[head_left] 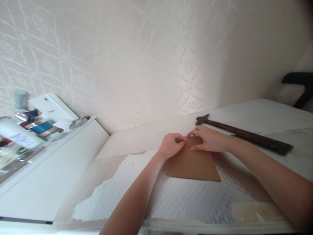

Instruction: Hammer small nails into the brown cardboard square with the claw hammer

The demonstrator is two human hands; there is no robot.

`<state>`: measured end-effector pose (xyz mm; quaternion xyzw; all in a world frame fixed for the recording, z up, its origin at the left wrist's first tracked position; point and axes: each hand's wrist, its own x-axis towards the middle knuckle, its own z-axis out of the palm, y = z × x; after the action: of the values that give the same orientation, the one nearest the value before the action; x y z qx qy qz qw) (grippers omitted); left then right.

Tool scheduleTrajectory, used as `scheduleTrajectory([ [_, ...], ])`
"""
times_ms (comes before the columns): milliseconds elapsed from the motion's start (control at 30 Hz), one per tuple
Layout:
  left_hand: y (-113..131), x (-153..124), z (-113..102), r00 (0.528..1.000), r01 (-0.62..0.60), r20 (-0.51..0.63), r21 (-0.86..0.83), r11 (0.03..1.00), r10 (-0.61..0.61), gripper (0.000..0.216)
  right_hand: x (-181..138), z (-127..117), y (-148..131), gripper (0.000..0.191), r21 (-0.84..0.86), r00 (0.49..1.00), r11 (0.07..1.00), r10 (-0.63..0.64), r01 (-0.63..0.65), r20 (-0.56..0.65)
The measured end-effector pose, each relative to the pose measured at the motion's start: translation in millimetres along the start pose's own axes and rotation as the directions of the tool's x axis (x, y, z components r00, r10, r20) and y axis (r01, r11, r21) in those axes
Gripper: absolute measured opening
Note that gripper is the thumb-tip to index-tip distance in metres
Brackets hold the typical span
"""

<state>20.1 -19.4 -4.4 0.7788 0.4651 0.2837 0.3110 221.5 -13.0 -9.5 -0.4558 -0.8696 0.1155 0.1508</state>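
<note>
A flat brown piece of cardboard (193, 166) lies on the white tabletop in front of me. My left hand (171, 145) is at its far left corner, fingers curled and pinched together on the edge. Whether something small is also between those fingertips is hidden. Across the far right part of the cardboard rests my right hand (211, 138), its thumb on the upper face and its forefinger bent over the far edge. Just beyond my right hand and forearm lies a hammer (244, 131) with a dark wooden handle and a rusty head.
The table (134, 137) has a worn, peeling cover and meets a patterned wall (146, 65). At left, a white cabinet (58, 169) carries a white box (52, 106), a pale blue cup (20, 99) and clutter. A black curved object (299, 78) stands at far right.
</note>
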Motion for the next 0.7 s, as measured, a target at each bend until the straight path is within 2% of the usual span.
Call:
scheduleTrajectory([
  [300,-2,0,-2,0.999,-0.02,0.035,0.028,0.999,0.019,0.019,0,-1,-1,0.056,-0.016,1.0,1.0,0.001,-0.001,-0.026],
  [400,1,0,-3,0.999,0.003,0.043,0.018,1.0,-0.004,0.018,-1,-6,4,0.049,-0.089,0.991,0.993,0.067,-0.077,-0.115],
  [467,2,1,-5,0.998,0.033,0.045,0.015,0.999,-0.034,0.019,-2,-10,11,0.045,-0.171,0.959,0.963,0.165,-0.207,-0.232],
  [567,3,2,-7,0.995,0.075,0.066,-0.023,0.997,-0.073,0.023,-6,-15,22,0.045,-0.249,0.851,0.849,0.354,-0.467,-0.387],
  [633,1,4,-8,0.993,0.087,0.09,-0.088,0.992,-0.079,0.027,-9,-15,27,0.047,-0.261,0.783,0.766,0.457,-0.588,-0.422],
  [700,0,4,-8,0.991,0.097,0.105,-0.163,0.982,-0.081,0.03,-10,-13,32,0.048,-0.273,0.755,0.718,0.525,-0.64,-0.392],
])
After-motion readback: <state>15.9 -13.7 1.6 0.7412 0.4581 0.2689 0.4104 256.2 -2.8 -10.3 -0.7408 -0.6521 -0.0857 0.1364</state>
